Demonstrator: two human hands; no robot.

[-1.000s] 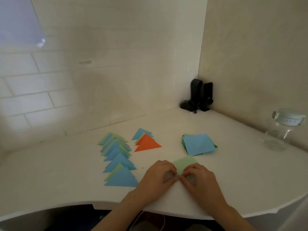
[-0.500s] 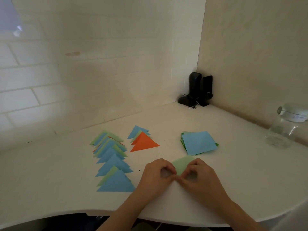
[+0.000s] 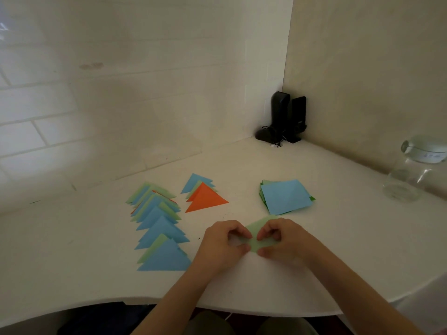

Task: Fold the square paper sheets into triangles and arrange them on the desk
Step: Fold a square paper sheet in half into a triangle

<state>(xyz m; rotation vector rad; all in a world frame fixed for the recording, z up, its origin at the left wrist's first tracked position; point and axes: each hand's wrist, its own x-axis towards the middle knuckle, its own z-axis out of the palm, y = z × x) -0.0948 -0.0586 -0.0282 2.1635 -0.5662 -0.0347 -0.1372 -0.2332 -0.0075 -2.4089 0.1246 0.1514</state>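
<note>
Head view shows our left hand [image 3: 221, 245] and right hand [image 3: 285, 243] at lower centre, each pinching the green paper [image 3: 256, 234] between curled fingers and thumb on the desk [image 3: 338, 250], with folded triangles [image 3: 157, 226] left and a square stack [image 3: 285, 197] above.

left hand [image 3: 221, 245] bare | right hand [image 3: 286, 243] bare | forearms sleeveless

Both forearms reach in from the near edge and converge; the left hand [image 3: 223, 243] and right hand [image 3: 281, 240] sit knuckles up, fingers curled, thumb and forefinger tips pinching, the 2 hands nearly touching
</note>
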